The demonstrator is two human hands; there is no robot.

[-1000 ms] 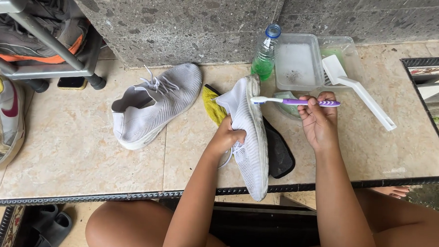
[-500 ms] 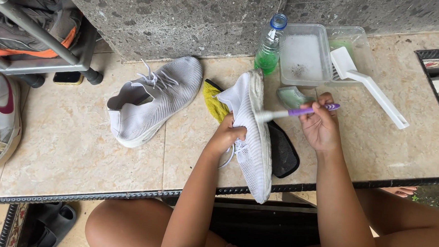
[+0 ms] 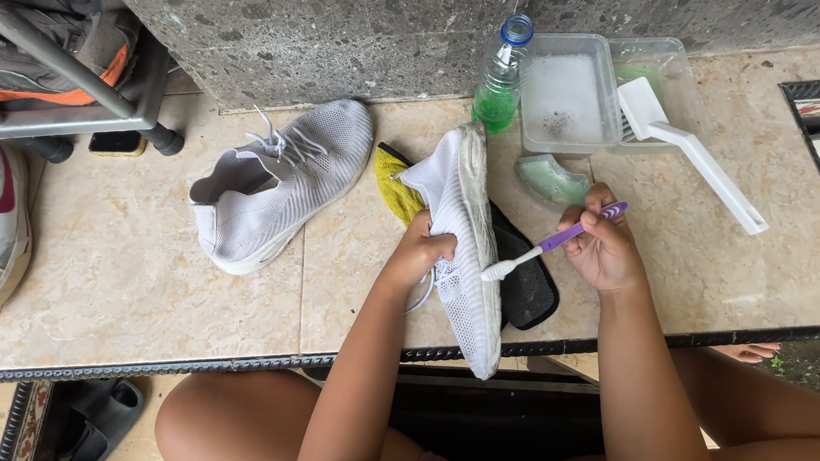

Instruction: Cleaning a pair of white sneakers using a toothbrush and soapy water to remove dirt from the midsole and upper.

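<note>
White knit sneaker (image 3: 460, 251): held on its side, sole edge up, at the near middle of the tiled floor (image 3: 131, 283); mesh upper pale, sole rim greyed with dirt. Left hand (image 3: 420, 251) fingers clamped on its upper. Right hand (image 3: 603, 250) fingers closed around a purple toothbrush (image 3: 557, 240), bristles touching the sole edge.

Risk: the wet shoe may twist out of the one-handed hold; hard scrubbing could fray the mesh.

Beneath: yellow cloth (image 3: 395, 186), black insole (image 3: 525, 286). Left: matching sneaker (image 3: 278, 183). Far: green-liquid bottle (image 3: 500, 78), soapy tub (image 3: 568, 92), white scrub brush (image 3: 686, 146).
</note>
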